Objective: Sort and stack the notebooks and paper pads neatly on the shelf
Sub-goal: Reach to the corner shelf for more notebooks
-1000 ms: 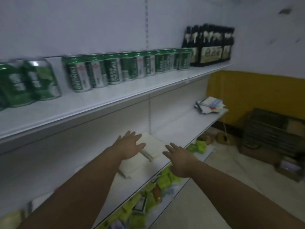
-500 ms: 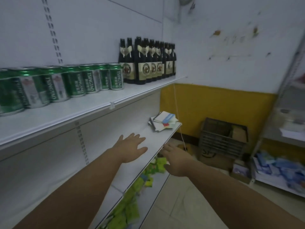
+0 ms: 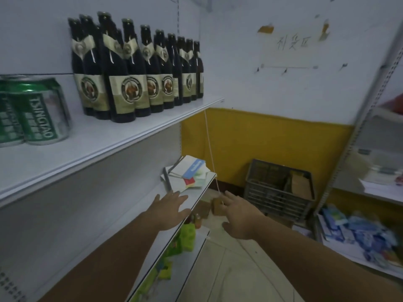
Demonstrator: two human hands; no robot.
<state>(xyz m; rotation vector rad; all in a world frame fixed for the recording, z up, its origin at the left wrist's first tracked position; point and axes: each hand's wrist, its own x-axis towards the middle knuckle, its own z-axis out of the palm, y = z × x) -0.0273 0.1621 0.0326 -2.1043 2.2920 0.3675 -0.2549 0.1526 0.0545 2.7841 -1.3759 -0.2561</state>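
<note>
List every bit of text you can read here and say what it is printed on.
"TSINGTAO": sideways on the green can.
Bottle labels: print too small and blurred to read.
Paper sheet on the wall: three handwritten characters, not clear enough to read.
Top notebook: white lettering on its blue strip, too blurred to read.

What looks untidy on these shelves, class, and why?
The pile of white and blue notebooks and paper pads at the far end of the white middle shelf lies fanned at mixed angles, unlike the upright dark glass bottles.
</note>
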